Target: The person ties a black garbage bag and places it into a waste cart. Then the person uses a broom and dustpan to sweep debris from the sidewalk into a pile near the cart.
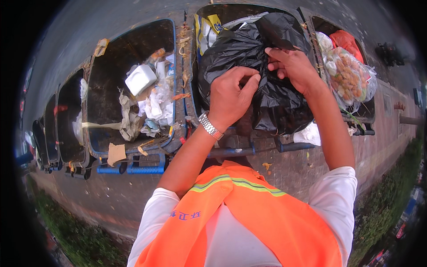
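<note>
A bulging black plastic bag (230,46) lies across the top of the middle bin (192,76), part of it draped over the near rim. At the bag's gathered centre, the thumb and forefinger of my left hand (233,91) pinch a fold of the plastic. My right hand (292,66) is just right of it, fingers curled at a raised flap of the same bag. How much plastic sits inside the right-hand grip is partly hidden. A yellow and white printed bag (206,31) pokes out behind the black one, at the bin's left corner.
An open bin (110,66) at left holds a white foam block (140,80), crumpled paper and film. The right bin carries a clear bag of brownish lumps (348,75) and a red bag (347,43). Blue handles (145,168) jut toward me over paving (283,167).
</note>
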`<action>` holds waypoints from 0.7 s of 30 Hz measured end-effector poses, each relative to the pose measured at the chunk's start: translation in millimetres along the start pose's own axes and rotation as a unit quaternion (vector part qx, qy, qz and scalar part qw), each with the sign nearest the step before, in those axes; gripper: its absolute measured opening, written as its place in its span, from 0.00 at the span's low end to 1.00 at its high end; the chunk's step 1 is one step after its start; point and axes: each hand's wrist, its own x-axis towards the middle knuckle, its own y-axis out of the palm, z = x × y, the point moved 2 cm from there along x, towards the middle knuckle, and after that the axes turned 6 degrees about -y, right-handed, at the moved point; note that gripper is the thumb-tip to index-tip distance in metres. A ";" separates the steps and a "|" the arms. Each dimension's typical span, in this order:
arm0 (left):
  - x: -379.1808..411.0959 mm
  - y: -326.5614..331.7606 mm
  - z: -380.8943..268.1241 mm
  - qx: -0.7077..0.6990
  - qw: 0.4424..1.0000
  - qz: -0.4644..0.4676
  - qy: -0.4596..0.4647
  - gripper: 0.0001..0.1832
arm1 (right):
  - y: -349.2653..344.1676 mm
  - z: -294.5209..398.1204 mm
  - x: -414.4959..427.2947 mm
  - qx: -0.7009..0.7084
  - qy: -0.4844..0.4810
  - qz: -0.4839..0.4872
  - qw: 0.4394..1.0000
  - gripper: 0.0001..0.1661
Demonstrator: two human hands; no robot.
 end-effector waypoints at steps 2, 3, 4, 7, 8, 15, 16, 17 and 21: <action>2.3 -2.5 1.7 -0.005 1.000 0.008 -0.001 0.09 | -3.2 -0.5 -0.4 -0.001 -0.004 0.006 1.000 0.15; 4.6 -3.8 3.9 0.003 1.000 0.004 0.007 0.09 | -3.8 0.6 -0.4 -0.012 -0.010 0.011 1.000 0.16; 7.4 -5.2 6.0 0.011 1.000 -0.001 0.014 0.10 | -4.1 1.5 -0.5 -0.023 -0.017 0.016 0.999 0.16; 16.9 -8.2 -2.0 0.015 0.997 -0.029 0.064 0.09 | -3.6 1.1 -1.6 -0.034 -0.033 0.003 0.999 0.17; 19.7 -9.2 -4.9 0.000 0.997 -0.036 0.065 0.10 | -1.4 2.7 -2.4 -0.040 -0.040 -0.001 0.998 0.18; 32.9 -10.0 6.7 0.012 0.997 0.047 0.065 0.10 | 1.5 6.5 -2.6 -0.077 -0.079 0.023 0.994 0.20; 32.1 -9.2 8.3 0.003 0.998 0.046 0.038 0.09 | 1.8 6.2 -2.2 -0.075 -0.086 0.024 0.993 0.21; 31.0 -8.3 8.3 -0.005 0.999 0.044 0.011 0.08 | 2.8 6.9 -3.2 -0.079 -0.094 0.015 0.992 0.21; 31.2 -4.9 15.1 -0.019 0.997 0.062 -0.046 0.09 | 4.3 4.9 -11.3 -0.153 -0.217 0.009 0.964 0.18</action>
